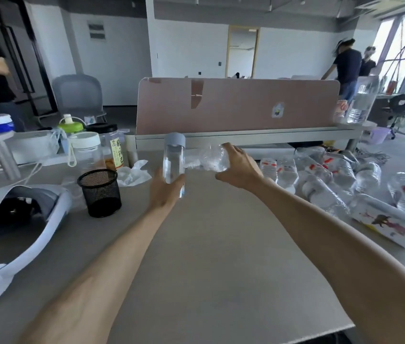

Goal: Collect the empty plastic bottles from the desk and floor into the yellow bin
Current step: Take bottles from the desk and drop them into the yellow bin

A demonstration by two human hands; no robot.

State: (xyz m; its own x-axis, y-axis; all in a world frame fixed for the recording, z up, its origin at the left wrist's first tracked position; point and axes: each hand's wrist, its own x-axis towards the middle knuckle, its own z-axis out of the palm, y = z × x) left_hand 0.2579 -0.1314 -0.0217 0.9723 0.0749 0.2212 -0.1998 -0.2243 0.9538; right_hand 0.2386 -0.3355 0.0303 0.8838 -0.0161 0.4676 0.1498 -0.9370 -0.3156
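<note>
My left hand grips a clear bottle with a grey cap, held upright above the desk. My right hand is closed around a crumpled clear plastic bottle lying sideways, just right of the grey-capped one. A heap of empty clear bottles with red-and-white labels covers the floor to the right of the desk. No yellow bin is in view.
A black mesh pen cup and a crumpled tissue stand left of my hands. A white headset lies at the desk's left. Jars and drink bottles cluster behind. A pink divider closes the far side. People stand at the left and far right.
</note>
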